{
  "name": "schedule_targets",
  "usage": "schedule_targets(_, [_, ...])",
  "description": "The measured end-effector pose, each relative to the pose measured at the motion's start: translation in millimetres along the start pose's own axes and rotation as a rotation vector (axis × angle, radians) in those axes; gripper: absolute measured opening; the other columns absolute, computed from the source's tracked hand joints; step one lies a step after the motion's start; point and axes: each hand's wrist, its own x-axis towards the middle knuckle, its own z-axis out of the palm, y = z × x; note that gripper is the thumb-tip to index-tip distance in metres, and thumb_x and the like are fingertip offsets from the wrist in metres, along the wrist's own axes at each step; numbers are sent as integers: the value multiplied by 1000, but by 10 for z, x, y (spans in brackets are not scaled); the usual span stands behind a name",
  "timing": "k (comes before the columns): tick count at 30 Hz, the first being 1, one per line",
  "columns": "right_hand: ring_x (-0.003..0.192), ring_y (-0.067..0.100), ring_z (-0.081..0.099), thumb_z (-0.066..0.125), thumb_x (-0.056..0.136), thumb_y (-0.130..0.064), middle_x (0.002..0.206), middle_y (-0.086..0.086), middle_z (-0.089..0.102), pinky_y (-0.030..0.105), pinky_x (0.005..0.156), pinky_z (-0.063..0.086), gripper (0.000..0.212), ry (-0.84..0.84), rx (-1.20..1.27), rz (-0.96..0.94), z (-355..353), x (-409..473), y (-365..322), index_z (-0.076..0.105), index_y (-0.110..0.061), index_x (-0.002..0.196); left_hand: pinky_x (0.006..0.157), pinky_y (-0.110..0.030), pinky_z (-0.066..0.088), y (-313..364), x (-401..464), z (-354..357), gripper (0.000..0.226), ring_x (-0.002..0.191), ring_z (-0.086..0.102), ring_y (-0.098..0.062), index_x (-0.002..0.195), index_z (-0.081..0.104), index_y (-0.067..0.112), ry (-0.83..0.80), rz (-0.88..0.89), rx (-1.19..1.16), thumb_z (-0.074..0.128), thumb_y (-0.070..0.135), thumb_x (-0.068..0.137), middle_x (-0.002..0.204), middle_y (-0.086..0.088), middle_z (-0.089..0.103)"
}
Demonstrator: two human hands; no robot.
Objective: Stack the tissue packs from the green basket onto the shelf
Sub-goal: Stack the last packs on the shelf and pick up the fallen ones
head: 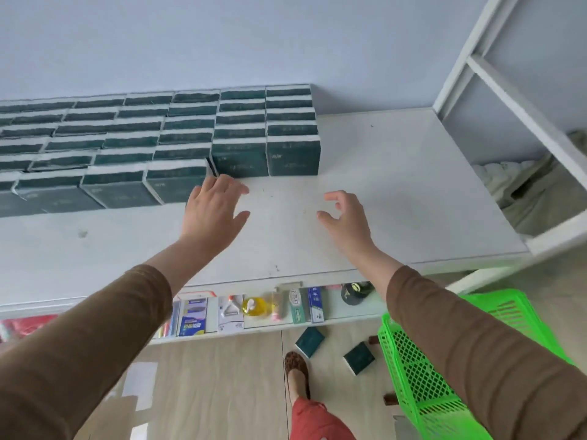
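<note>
Several dark green tissue packs (pixel 178 134) stand in rows against the wall on the white shelf (pixel 381 192), filling its left and middle. My left hand (pixel 213 211) is spread flat, its fingertips beside the front pack (pixel 178 185) of one row. Over the bare shelf to the right hovers my right hand (pixel 344 215), fingers loosely curled and holding nothing. The green basket (pixel 422 369) sits low at the right, partly behind my right sleeve. Two loose packs (pixel 310 341) (pixel 359 357) lie on the floor below.
A lower shelf (pixel 254 312) holds small packaged goods. A white frame (pixel 508 90) with cloth inside stands at the right end of the shelf. My foot in a patterned slipper (pixel 297 373) is on the wooden floor.
</note>
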Motion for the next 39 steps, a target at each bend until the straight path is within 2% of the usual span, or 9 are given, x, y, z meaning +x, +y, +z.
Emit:
schedule_targets(7, [102,13,52,64,89,-8,112,0,60,12,83,39,22,101,33,-107,-118,-1697,543,63,-13,110,84,-39,42,623,-1546,343,26,102,49,-23,112,60,24,112,101,-160,64,27,86,107,3,56])
schedule_targets(11, [103,18,57,63,90,-9,112,1,61,33,89,46,20,12,0,121,65,-2453,1300,65,-14,110,82,-38,41,839,-2439,921,24,100,50,-23,109,60,24,-29,101,-226,65,26,85,104,5,58])
schedule_targets(16, [102,26,64,63,87,-3,112,9,67,31,88,47,21,-119,-20,463,546,-3149,2499,65,-7,108,86,-37,45,1033,-3257,2010,24,104,51,-21,108,60,25,-330,-37,-324,65,25,85,109,7,59])
schedule_targets(22, [104,20,62,61,91,-9,121,8,66,22,77,37,22,-207,-97,761,1297,-3491,4071,62,-10,113,94,-35,43,1153,-3850,3715,27,110,51,-19,117,58,25,-576,-226,-374,62,27,90,118,6,58])
schedule_targets(27, [105,21,58,57,92,-10,119,6,61,20,77,34,32,-231,-182,838,1860,-3339,5207,55,-8,124,83,-33,44,1061,-4022,5090,32,114,51,-20,122,57,23,-615,-421,-378,61,28,91,121,3,59])
schedule_targets(31, [87,22,45,51,93,-13,84,-3,45,27,60,33,6,-263,-218,899,2285,-2975,5970,49,-14,88,85,-37,45,959,-3964,6037,37,117,50,-24,125,55,22,-599,-488,-397,63,28,89,124,-1,56])
schedule_targets(33, [93,26,53,52,96,-22,95,0,53,27,67,39,16,-221,-179,963,2469,-2781,6274,54,-8,102,86,-38,46,908,-3889,6457,39,117,49,-25,126,54,20,-579,-527,-425,63,27,89,125,-3,55])
schedule_targets(35, [107,30,60,53,98,-34,119,10,61,30,78,44,46,-150,-135,1041,2642,-2590,6541,49,0,129,84,-36,45,861,-3790,6833,41,117,49,-25,128,53,18,-549,-551,-438,63,27,89,126,-4,54])
schedule_targets(39, [122,34,57,47,98,-54,138,17,53,39,102,47,68,-59,-59,1168,2900,-2279,7013,40,-4,144,86,-34,44,815,-3507,7464,50,114,51,-26,132,49,15,-485,-590,-454,67,30,88,128,-7,53])
